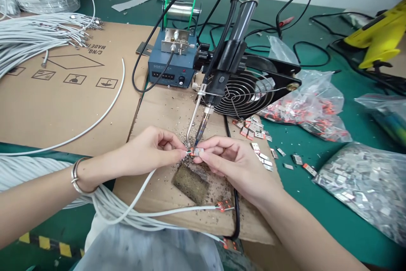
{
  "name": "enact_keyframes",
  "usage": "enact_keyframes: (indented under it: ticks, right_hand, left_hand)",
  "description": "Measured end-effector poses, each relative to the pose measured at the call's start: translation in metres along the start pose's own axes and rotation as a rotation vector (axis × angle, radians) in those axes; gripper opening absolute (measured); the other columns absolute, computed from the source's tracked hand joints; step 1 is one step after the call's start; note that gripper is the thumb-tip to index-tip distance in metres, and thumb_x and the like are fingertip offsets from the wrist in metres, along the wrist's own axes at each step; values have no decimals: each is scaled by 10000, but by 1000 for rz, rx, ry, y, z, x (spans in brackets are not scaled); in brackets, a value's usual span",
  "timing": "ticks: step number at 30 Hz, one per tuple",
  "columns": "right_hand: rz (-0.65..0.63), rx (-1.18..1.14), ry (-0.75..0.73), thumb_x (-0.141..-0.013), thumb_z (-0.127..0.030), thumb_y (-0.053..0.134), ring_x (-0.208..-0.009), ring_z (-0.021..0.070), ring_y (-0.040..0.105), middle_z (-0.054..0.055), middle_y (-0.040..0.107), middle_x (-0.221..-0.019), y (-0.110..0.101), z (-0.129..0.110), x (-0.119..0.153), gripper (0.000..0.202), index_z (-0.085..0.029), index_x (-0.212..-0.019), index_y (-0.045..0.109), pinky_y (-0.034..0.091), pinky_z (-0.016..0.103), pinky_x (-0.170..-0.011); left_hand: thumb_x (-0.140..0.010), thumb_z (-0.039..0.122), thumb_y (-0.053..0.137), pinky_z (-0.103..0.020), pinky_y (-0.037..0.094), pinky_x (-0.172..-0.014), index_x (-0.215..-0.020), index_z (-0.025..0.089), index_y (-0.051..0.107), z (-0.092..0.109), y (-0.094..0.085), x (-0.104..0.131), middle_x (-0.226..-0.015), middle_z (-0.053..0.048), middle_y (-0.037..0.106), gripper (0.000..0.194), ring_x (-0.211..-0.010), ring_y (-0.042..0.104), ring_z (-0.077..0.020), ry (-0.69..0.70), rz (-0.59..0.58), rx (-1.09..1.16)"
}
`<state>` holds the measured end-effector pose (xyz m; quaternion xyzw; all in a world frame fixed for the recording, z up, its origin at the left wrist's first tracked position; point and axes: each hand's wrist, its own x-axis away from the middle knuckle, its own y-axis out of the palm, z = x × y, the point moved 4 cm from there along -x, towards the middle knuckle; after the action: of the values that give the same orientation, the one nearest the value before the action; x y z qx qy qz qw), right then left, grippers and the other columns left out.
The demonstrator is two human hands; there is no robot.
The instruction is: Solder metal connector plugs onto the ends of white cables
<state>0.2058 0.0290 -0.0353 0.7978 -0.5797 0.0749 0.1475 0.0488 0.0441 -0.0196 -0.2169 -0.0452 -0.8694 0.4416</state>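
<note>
My left hand (163, 148) pinches the stripped end of a white cable (142, 190) between thumb and fingers. Facing it, my right hand (226, 157) grips a small metal USB connector (198, 151) by its silvery shell. Cable end and connector meet right under the tip of a soldering iron (200, 129) clamped in a stand. Close beside that tip ends a thin bent metal feed tube (191, 125). Whether the tip touches the joint I cannot tell. Below my hands lies a worn, dirty sponge (190, 184).
Behind stands a blue solder feeder (173, 66) carrying a solder spool (179, 11). A black fan (250, 87) sits beside the iron. Loose connectors (250, 129) and plastic bags of parts (364, 190) lie at right. Cable bundles (31, 42) lie on cardboard at left.
</note>
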Motion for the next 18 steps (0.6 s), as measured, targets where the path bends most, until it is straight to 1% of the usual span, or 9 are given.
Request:
enact_keyframes:
  ticks: [3, 6, 12, 18]
  right_hand:
    - [-17, -28, -3, -676, -297, 749, -607, 144, 633, 42, 682, -658, 0, 1, 0, 166, -180, -769, 676, 465, 200, -491]
    - [-28, -51, -10, -685, -284, 749, -627, 142, 643, 37, 685, -663, 0, 1, 0, 154, -182, -777, 680, 488, 199, -535]
    - [-42, -89, -6, -709, -264, 740, -629, 127, 648, 28, 691, -669, 0, 2, 1, 132, -188, -797, 679, 496, 181, -555]
    - [-53, -87, -20, -721, -237, 723, -619, 111, 643, 16, 688, -662, 0, 1, 0, 86, -190, -780, 681, 491, 165, -554]
  left_hand:
    - [-738, 269, 580, -201, 322, -515, -751, 108, 633, 1, 1, 1, -625, 10, 564, 170, -553, 433, -79, -4, 3, 1]
    - [-741, 272, 574, -204, 325, -526, -760, 108, 632, 1, 1, 1, -651, 0, 570, 175, -580, 443, -84, 4, -2, 4]
    - [-737, 265, 577, -184, 229, -412, -757, 103, 617, 1, 1, 0, -543, 47, 482, 168, -452, 327, -48, -21, -12, 22]
    - [-743, 275, 585, -175, 226, -407, -756, 103, 606, -2, 1, -1, -557, 44, 494, 173, -455, 333, -42, -31, -7, 19]
